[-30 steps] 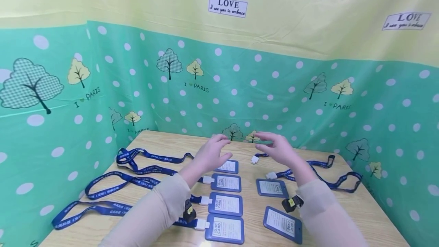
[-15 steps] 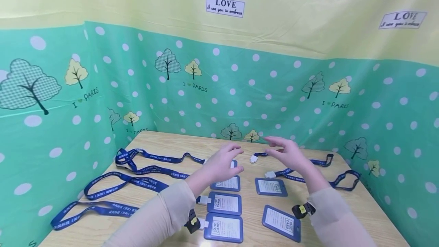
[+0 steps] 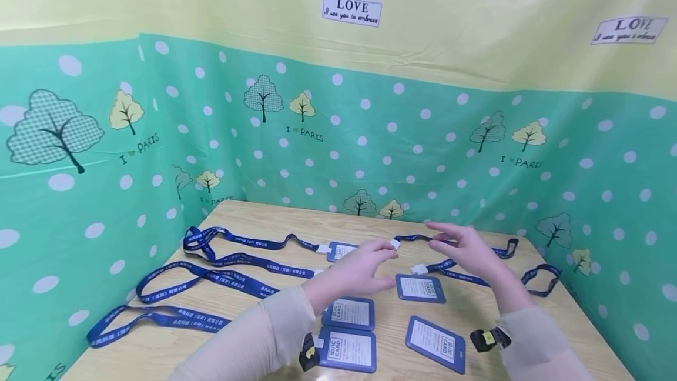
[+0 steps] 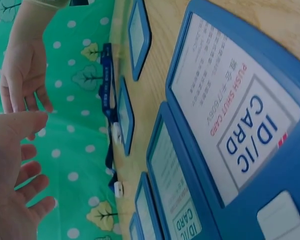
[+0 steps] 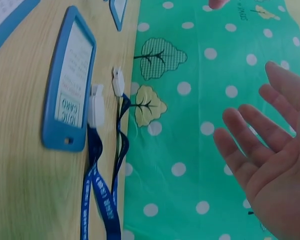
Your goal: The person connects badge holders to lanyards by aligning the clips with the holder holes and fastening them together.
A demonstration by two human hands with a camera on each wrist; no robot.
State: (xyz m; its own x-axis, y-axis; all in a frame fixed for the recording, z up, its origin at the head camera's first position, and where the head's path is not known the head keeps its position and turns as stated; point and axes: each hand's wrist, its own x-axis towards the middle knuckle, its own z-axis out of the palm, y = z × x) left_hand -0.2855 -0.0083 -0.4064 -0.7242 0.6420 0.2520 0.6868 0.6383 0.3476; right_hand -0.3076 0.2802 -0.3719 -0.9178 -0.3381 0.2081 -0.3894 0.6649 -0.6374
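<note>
My left hand hovers over the left column of blue ID card holders, fingers apart and holding nothing; it hides part of that column. To the right, my right hand is raised above two dark blue lanyards, its relaxed fingers holding nothing. In the right wrist view the right palm shows bare. Two card holders, the nearer one and the farther one, lie loose between the hands' columns. A white clip ends one right-hand lanyard, apart from the holders.
Several blue lanyards stretch across the left of the wooden table, some visibly clipped to holders in the column. A green and yellow patterned curtain encloses the table's back and sides.
Both hands have moved to the right, the left one crossing over the column of card holders. The card holders and lanyards stay where they were.
</note>
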